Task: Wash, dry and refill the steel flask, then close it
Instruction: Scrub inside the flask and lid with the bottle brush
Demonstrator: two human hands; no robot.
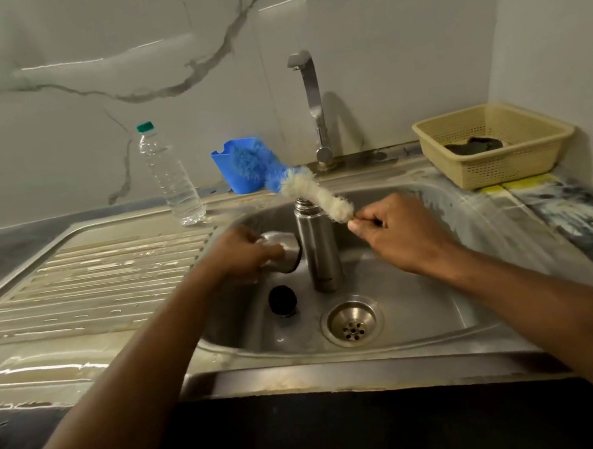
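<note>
Head view: sink is seen set in the worktop, drainboard to its left, tap at the back edge, not seen running. Basket sits at the back right corner, water bottle and blue holder along the back edge. Flask stands upright and open in the sink, just behind the drain. Brush is held by the right hand, fingers pinched on its handle end, bristles tilted over the flask mouth, not yet inserted. Steel cup is gripped by the left hand, just left of the flask. Black stopper lies on the sink floor. Judged: washing stage underway; drying, refill and closing are left.
</note>
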